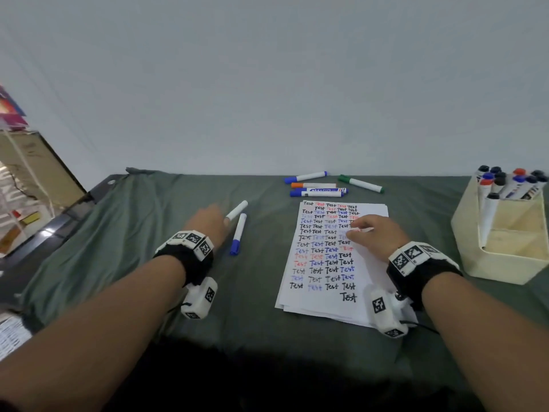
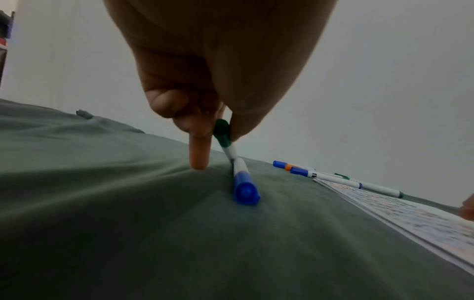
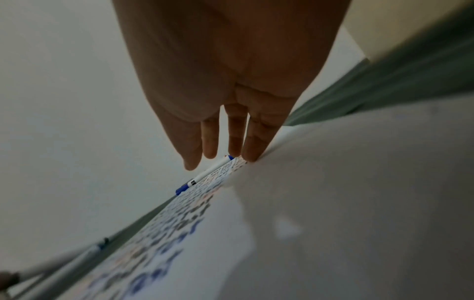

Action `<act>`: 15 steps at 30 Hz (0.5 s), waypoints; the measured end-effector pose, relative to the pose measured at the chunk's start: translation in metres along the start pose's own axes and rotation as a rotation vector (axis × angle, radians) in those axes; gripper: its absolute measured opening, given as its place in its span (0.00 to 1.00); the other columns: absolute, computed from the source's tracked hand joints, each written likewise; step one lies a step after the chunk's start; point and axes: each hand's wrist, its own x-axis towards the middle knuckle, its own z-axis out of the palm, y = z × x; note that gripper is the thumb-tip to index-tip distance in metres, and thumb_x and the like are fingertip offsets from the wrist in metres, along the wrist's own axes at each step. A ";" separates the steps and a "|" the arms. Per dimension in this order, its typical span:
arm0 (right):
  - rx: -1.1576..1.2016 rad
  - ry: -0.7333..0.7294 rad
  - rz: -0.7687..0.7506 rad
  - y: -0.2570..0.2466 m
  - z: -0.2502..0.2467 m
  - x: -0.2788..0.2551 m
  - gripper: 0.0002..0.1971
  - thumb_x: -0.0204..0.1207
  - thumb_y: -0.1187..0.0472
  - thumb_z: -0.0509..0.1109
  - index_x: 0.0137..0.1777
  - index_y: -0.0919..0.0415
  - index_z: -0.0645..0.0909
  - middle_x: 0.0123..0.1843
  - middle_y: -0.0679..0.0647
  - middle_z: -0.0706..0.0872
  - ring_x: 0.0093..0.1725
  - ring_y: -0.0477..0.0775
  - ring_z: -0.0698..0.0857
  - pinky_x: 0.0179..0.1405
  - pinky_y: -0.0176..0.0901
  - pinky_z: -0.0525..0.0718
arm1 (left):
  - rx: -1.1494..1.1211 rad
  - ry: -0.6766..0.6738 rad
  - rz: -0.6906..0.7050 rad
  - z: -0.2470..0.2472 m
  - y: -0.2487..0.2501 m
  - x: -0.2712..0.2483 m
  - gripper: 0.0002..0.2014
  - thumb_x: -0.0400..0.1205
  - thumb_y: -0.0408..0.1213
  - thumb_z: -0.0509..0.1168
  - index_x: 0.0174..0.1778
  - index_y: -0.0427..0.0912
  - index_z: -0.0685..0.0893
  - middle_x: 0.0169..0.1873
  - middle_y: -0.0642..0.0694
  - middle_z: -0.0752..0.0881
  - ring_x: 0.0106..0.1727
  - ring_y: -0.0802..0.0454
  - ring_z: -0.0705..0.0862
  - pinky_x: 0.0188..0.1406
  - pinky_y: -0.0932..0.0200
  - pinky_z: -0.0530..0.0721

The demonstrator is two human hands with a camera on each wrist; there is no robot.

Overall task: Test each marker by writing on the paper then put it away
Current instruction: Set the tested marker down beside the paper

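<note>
A pale, bare wall (image 1: 267, 78) fills the upper half of the head view. Below it a surface (image 1: 148, 292) draped in grey-green cloth spans the lower half, with a cluttered shelf or box edge at the far left.

In the centre lies a stack of white paper (image 1: 323, 304), its top sheet almost filled with rows of the word "Test" in black, blue and red. At the right edge stands a cream organiser box (image 1: 499, 263) holding about a dozen capped markers (image 1: 505, 185) upright in its far compartment; the near compartment looks empty. Judging by this, most of the task is done.

Still to test: four markers (image 1: 319, 185) lying just beyond the top edge of the paper, two blue, one orange and one green, plus two left of centre.

The left hand (image 1: 208, 224), left of centre, pinches the green-capped end of a green marker (image 2: 225, 140) between thumb and a finger, with another finger pointing down to the cloth. Its far end crosses over a blue marker (image 1: 238, 233) lying right beside it.

The right hand (image 1: 375, 233) rests on the paper's right side, fingers straight and relaxed, holding nothing; one fingertip touches the sheet, probably steadying it for the next test.
</note>
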 end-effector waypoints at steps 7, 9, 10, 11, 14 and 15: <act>-0.369 -0.094 -0.104 -0.020 -0.009 -0.001 0.16 0.80 0.49 0.75 0.65 0.51 0.86 0.73 0.53 0.82 0.71 0.55 0.80 0.67 0.45 0.74 | -0.006 -0.172 -0.075 0.012 0.011 -0.010 0.13 0.78 0.44 0.61 0.37 0.37 0.74 0.36 0.46 0.85 0.28 0.52 0.76 0.24 0.56 0.66; -0.423 -0.115 -0.117 -0.019 -0.014 -0.001 0.15 0.80 0.49 0.75 0.65 0.50 0.86 0.73 0.53 0.82 0.71 0.55 0.80 0.68 0.46 0.75 | -0.006 -0.202 -0.047 0.012 0.013 -0.012 0.15 0.72 0.49 0.62 0.39 0.39 0.76 0.33 0.50 0.82 0.29 0.54 0.77 0.25 0.58 0.67; -0.441 -0.122 -0.117 -0.017 -0.017 -0.001 0.15 0.81 0.48 0.74 0.65 0.50 0.85 0.73 0.53 0.81 0.72 0.55 0.79 0.69 0.46 0.75 | -0.010 -0.197 -0.039 0.013 0.013 -0.012 0.17 0.70 0.51 0.62 0.41 0.39 0.79 0.36 0.50 0.84 0.29 0.55 0.78 0.27 0.59 0.68; -0.457 -0.126 -0.113 -0.014 -0.019 -0.001 0.15 0.81 0.48 0.74 0.65 0.49 0.85 0.73 0.53 0.81 0.72 0.55 0.78 0.70 0.47 0.74 | -0.025 -0.181 -0.024 0.014 0.013 -0.012 0.17 0.71 0.53 0.61 0.43 0.43 0.82 0.41 0.49 0.86 0.31 0.54 0.78 0.31 0.58 0.70; -0.495 -0.133 -0.091 -0.005 -0.027 0.000 0.16 0.81 0.46 0.73 0.66 0.48 0.84 0.72 0.53 0.80 0.72 0.55 0.77 0.72 0.47 0.74 | -0.121 -0.125 0.016 0.017 0.007 -0.011 0.15 0.80 0.58 0.59 0.49 0.50 0.76 0.40 0.54 0.82 0.43 0.47 0.83 0.39 0.57 0.72; -0.500 -0.134 -0.081 -0.002 -0.028 0.001 0.16 0.81 0.46 0.73 0.67 0.47 0.84 0.72 0.53 0.80 0.72 0.55 0.77 0.72 0.47 0.74 | -0.126 -0.146 0.029 0.017 0.004 -0.009 0.11 0.81 0.53 0.62 0.52 0.51 0.76 0.39 0.55 0.80 0.47 0.46 0.83 0.37 0.58 0.71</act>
